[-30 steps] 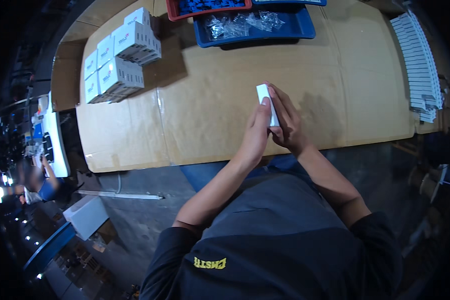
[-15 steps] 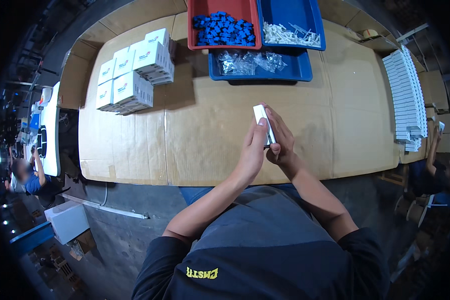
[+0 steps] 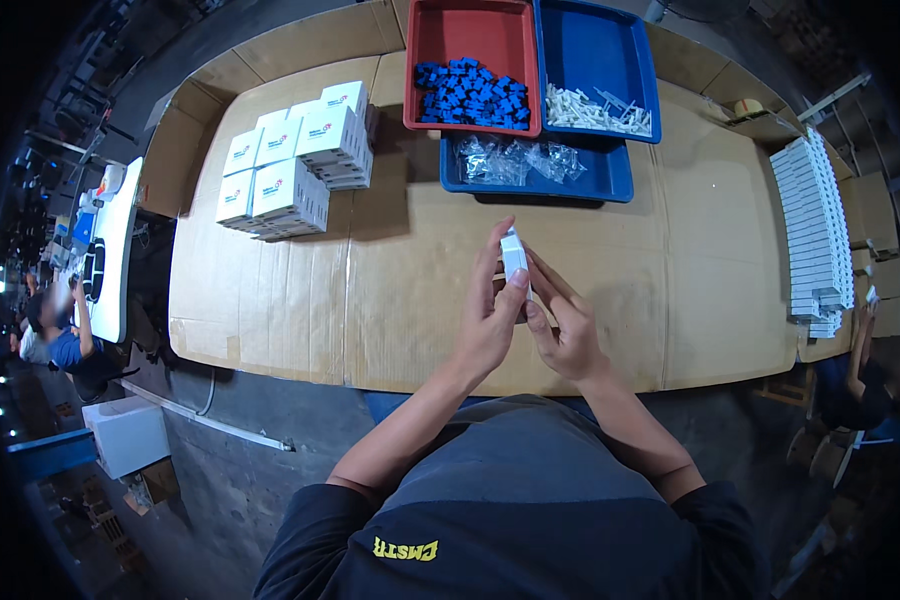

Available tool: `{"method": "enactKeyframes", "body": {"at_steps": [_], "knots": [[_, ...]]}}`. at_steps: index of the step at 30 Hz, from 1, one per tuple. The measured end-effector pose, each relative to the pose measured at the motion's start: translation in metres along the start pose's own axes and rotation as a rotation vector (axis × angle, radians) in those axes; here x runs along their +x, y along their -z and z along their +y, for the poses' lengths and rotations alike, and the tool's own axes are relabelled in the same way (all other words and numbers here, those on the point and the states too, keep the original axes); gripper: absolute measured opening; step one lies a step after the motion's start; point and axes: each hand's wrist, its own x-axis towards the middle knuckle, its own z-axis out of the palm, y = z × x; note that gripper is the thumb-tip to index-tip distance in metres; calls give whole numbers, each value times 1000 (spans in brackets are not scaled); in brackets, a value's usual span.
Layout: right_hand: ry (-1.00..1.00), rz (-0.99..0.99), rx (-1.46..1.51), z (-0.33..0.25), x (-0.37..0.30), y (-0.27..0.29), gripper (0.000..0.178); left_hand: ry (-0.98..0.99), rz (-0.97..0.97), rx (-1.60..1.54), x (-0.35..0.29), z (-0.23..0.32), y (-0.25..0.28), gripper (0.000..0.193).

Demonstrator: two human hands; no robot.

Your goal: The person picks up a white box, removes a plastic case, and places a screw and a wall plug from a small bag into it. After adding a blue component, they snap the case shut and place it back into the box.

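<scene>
A small white box (image 3: 513,255) is held upright, edge toward me, between my two hands above the cardboard-covered table. My left hand (image 3: 488,325) is closed on its left side, the thumb lying along the near edge. On the other side, my right hand (image 3: 568,335) has its fingers against the box and its thumb close to the lower end. Its broad faces are mostly hidden by my fingers.
White boxes (image 3: 290,195) are stacked at the left; a tall row of white packs (image 3: 813,230) lines the right. At the back are a red tray (image 3: 470,40) of blue parts, a blue tray (image 3: 595,50) of white pieces and another blue tray (image 3: 600,180) with clear bags.
The box has tilted and turned between my hands. My fingers have shifted, the right hand opening out more from its side. The whole view has moved a little, so the table appears lower.
</scene>
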Motion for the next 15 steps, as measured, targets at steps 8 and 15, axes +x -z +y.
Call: {"method": "enactKeyframes", "body": {"at_steps": [8,15], "knots": [[156,-4,-123,-12,-6,2,52,-320,16,243,-11,-2,0,66],[100,-3,-45,-12,-17,-4,58,-362,10,385,-18,2,8,69]]}}
